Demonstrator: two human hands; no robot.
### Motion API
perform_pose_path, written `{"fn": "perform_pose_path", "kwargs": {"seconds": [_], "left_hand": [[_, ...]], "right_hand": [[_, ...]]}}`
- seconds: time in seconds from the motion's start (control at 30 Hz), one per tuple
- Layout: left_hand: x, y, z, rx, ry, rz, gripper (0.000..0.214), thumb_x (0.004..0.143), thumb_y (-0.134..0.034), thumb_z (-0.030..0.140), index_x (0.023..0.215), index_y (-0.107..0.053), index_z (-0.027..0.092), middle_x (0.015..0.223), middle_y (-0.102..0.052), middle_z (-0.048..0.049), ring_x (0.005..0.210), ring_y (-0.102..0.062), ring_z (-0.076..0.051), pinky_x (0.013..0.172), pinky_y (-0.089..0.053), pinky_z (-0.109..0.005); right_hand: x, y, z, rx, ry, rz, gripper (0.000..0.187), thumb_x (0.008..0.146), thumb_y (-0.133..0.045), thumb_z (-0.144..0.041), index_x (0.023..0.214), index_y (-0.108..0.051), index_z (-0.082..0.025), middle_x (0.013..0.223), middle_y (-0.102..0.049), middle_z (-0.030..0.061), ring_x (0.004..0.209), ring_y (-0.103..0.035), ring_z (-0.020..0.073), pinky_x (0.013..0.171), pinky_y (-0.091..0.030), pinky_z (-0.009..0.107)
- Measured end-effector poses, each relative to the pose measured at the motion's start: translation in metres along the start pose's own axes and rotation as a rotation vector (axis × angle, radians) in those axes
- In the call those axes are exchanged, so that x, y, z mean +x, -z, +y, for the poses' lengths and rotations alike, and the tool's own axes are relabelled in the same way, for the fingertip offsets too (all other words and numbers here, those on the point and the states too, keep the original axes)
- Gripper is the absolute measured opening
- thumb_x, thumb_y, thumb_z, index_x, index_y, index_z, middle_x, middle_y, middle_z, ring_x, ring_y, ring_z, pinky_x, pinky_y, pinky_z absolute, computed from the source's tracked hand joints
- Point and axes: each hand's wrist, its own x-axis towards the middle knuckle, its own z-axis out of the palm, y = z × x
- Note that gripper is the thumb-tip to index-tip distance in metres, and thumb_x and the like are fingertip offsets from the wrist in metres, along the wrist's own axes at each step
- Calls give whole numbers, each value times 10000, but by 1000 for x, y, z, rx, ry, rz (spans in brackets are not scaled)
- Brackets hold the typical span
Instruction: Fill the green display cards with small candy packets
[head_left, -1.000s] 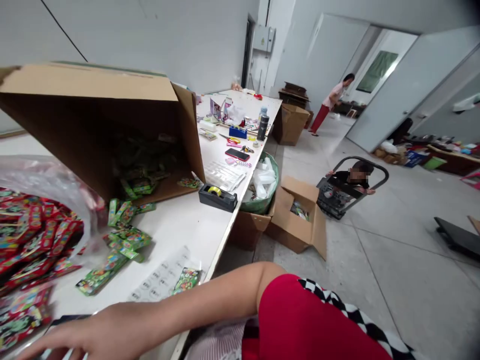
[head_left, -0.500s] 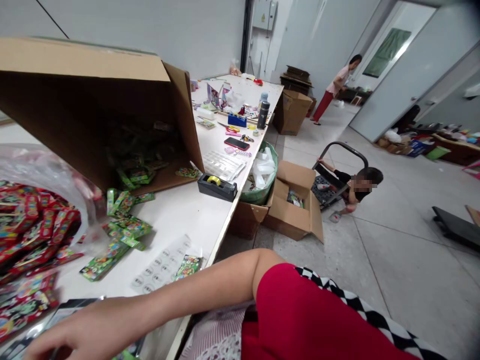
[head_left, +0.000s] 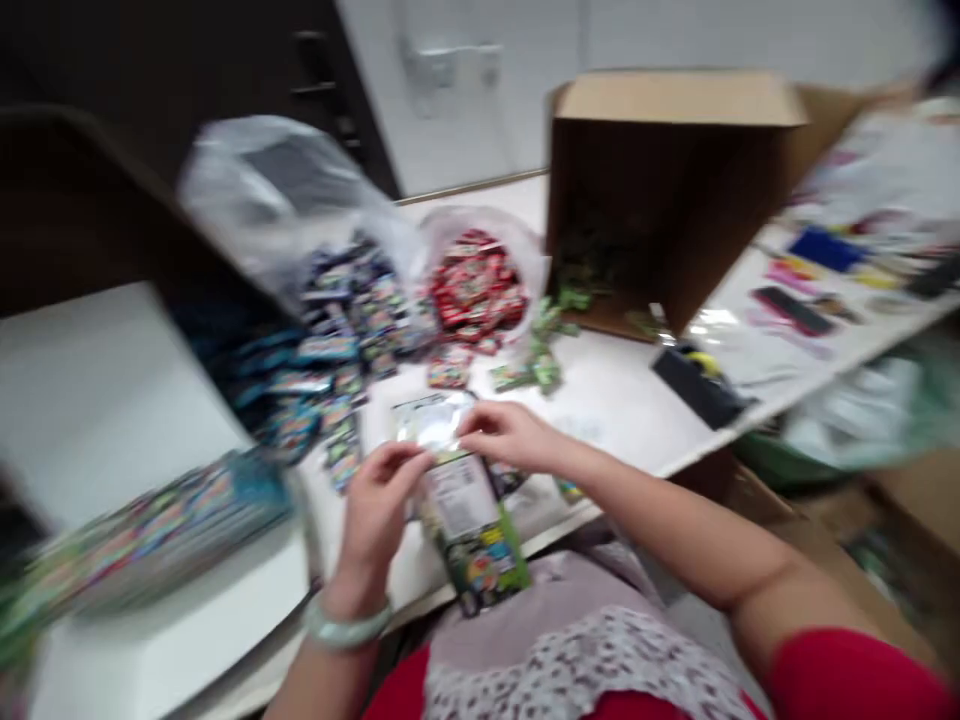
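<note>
Green packet [head_left: 469,530] between left hand [head_left: 375,510] and right hand [head_left: 510,437]

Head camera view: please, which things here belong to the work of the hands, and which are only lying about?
Belonging to the work:
the green printed packet, held by the left hand and right hand
red packets in a clear bag
blue packets
loose green packets
tipped cardboard box

Lying about:
black tape dispenser
dark phone, blurred

And here's the worktop [head_left: 615,410], piled high: a carton [head_left: 660,200] tipped on its side, red packets [head_left: 476,285] in a clear bag [head_left: 495,230], dark packets [head_left: 352,320] spilling alongside, a tape dispenser [head_left: 699,385] near the edge!
</note>
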Motion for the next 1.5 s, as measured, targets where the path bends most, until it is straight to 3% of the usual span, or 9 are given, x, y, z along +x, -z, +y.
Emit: {"fn": "perform_pose_path", "kwargs": {"seconds": [0.07,0.23,0.37,0.5,0.83,0.97,1.03,1.17,1.5], "left_hand": [[4,16,-5,-123,68,26,213,691,-747,298,744,-608,145,700,-613,7,655,-587,-132,619,-495,-248],[-7,29,0,-188,2,-148,118,805,-643,261,749,-626,159,842,-665,-42,812,-618,-155,760,-499,-279],[-17,34,-8,-181,-83,-230,85,833,-640,253,854,-658,172,923,-673,-57,894,-630,-169,804,-511,-293],[-21,32,-19,-183,-91,-179,61,832,-645,204,892,-642,192,896,-656,-26,851,-624,-141,768,-510,-255],[-16,30,-27,-57,-104,-138,71,855,-634,255,915,-644,218,926,-642,-9,878,-602,-141,779,-490,-227],[-12,29,-30,-17,-97,-92,95,829,-659,292,876,-642,213,902,-638,-12,845,-598,-150,739,-491,-229],[-10,29,-31,2,-77,-71,119,813,-671,310,870,-643,209,888,-637,-14,810,-596,-152,702,-490,-231],[-8,28,-32,2,-47,-30,139,793,-681,328,852,-643,209,873,-639,-12,788,-592,-150,681,-486,-229],[-7,23,-32,22,-21,-12,165,781,-686,345,861,-636,210,862,-636,-17,768,-590,-160,672,-488,-250]], "right_hand": [[6,0,2,23,-72,-90,46,779,-633,-170,757,-592,-169,644,-577,-41,558,-504,97,556,-404,236],[0,-3,4,-82,-33,-180,84,800,-619,-249,752,-609,-181,712,-629,6,649,-552,127,610,-439,268],[-15,-5,12,-194,133,-142,70,843,-613,-266,858,-624,-198,876,-653,39,807,-595,161,669,-458,291],[-22,-12,24,-266,304,-74,50,889,-553,-196,854,-585,-211,923,-625,46,887,-591,166,718,-465,301],[-19,-33,33,-262,347,61,50,899,-487,-169,886,-526,-198,903,-574,54,884,-556,175,798,-475,344],[-16,8,39,-188,188,-55,162,897,-520,-215,1054,-559,-211,1054,-621,51,926,-595,149,753,-496,288],[-17,48,50,-336,46,40,240,892,-529,-203,1129,-566,-213,1100,-631,53,918,-611,140,760,-491,278],[-25,113,82,-692,-195,255,113,824,-608,-178,908,-683,-170,906,-634,62,800,-590,172,771,-439,317],[-28,114,118,-735,-324,195,30,718,-651,-172,712,-656,-200,775,-634,12,726,-557,155,671,-377,254]]}}
